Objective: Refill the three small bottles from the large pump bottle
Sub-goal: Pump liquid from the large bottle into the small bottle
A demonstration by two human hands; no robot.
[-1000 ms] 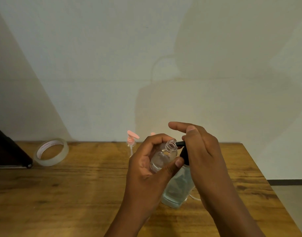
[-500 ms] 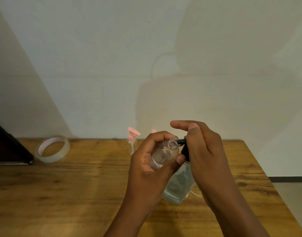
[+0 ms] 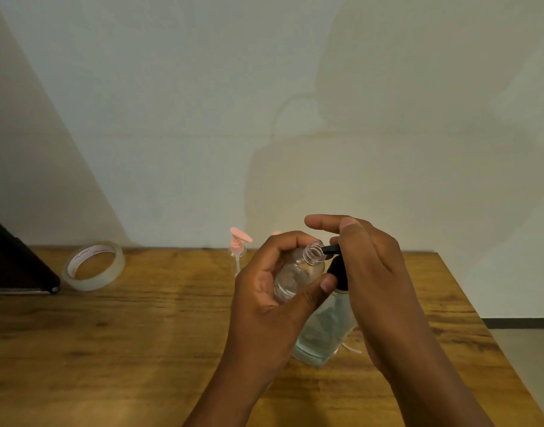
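Far left, a tape roll (image 3: 93, 266) on the table (image 3: 141, 349); a pink pump top (image 3: 239, 241) stands mid-far. Left hand (image 3: 273, 291) curls around a small bottle (image 3: 298, 272), clear, uncapped, tilted to the nozzle. Right hand (image 3: 366, 260) presses the large pump bottle (image 3: 323, 334) (fingers fairly straight, gripping nothing). I judge filling underway; next, keep pumping with the mouth aligned.
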